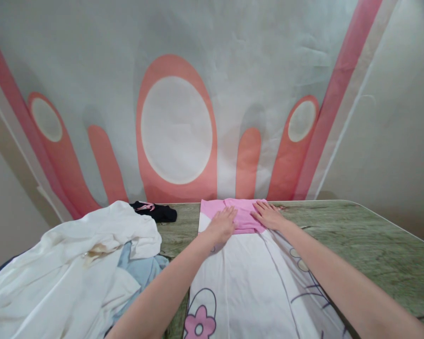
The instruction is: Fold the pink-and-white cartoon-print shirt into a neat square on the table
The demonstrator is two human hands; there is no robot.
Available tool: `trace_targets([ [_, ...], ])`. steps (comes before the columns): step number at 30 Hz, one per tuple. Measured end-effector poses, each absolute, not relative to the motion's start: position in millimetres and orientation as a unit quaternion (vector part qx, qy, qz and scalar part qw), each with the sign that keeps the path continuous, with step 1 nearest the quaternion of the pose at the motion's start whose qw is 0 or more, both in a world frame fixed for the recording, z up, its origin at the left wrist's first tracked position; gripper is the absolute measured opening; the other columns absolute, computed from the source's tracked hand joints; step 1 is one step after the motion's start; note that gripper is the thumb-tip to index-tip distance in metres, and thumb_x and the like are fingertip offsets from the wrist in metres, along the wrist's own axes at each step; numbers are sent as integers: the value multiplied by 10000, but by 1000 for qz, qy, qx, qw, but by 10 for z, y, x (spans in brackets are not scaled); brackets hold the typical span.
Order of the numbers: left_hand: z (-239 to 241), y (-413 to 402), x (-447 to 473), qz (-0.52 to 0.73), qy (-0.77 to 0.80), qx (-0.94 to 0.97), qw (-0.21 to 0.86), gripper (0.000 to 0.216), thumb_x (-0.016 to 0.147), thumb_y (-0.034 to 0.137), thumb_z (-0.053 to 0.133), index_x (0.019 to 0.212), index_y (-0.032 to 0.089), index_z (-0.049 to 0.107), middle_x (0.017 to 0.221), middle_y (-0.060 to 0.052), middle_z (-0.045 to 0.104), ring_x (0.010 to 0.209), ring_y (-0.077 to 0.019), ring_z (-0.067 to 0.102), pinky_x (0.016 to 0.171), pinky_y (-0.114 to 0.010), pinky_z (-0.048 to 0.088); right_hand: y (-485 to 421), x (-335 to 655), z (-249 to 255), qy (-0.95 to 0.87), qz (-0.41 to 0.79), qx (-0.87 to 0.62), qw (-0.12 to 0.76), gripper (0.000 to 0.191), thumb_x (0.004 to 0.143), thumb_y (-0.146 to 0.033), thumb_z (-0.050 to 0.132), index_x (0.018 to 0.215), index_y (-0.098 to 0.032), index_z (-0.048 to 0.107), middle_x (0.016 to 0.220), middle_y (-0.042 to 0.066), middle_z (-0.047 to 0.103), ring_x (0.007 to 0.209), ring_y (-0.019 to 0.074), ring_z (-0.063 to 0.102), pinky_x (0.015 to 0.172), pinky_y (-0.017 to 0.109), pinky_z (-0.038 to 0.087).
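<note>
A white garment (249,278) with a pink band (245,223) at its far end lies spread lengthwise on the table. Printed flowers and dark lines show on its white cloth. My left hand (222,225) lies flat at the left part of the pink band, fingers stretched forward. On the band's right edge rests my right hand (268,215), palm down with its fingers spread. Neither hand grips the cloth. My forearms hide parts of both sides of the garment, and its near end runs out of view.
A heap of white clothing (67,268) lies at the left, with light-blue cloth (143,270) under it. A small black cloth item (159,213) with a pink detail sits near the far edge. The wood-grain table (367,245) meets a backdrop (229,56) behind.
</note>
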State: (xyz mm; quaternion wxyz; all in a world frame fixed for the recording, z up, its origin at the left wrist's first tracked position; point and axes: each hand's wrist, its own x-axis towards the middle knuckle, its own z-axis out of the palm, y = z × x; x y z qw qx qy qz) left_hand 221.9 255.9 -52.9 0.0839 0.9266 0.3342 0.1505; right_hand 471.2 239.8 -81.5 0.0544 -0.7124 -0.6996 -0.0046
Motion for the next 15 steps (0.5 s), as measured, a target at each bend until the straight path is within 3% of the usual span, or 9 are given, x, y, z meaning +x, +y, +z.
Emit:
trace_targets([
  [4,-519,2444,2278,146,254,947,129,411,894,275,356,1295,229,435,1379,-56,395,1291,-201,307,1052,-373,219,2318,4628,-712,-693,-36,-714,93,585,873,-522,240,1332,-185,376,1412,96,342,1309,258,228,1044,469,143],
  [9,-474,2455,2180,242,241,931,130,327,883,246,411,1184,207,534,1192,-64,571,1114,-187,497,971,-310,338,1982,4379,-548,-722,-44,-647,242,311,836,-408,419,964,-182,589,1027,87,606,1003,208,516,905,325,364],
  [12,-416,2463,2141,267,257,920,127,255,824,231,513,1064,200,595,1055,-62,611,997,-187,544,897,-284,390,1763,4237,-509,-749,-10,-607,264,166,795,-329,489,830,-202,590,879,50,609,859,181,548,800,286,419],
  [15,-384,2454,2127,252,278,920,114,154,791,238,562,920,202,637,941,-59,611,928,-193,553,839,-282,406,1641,4173,-523,-744,-2,-616,261,134,773,-252,499,851,-198,594,868,47,595,818,178,547,760,284,431],
])
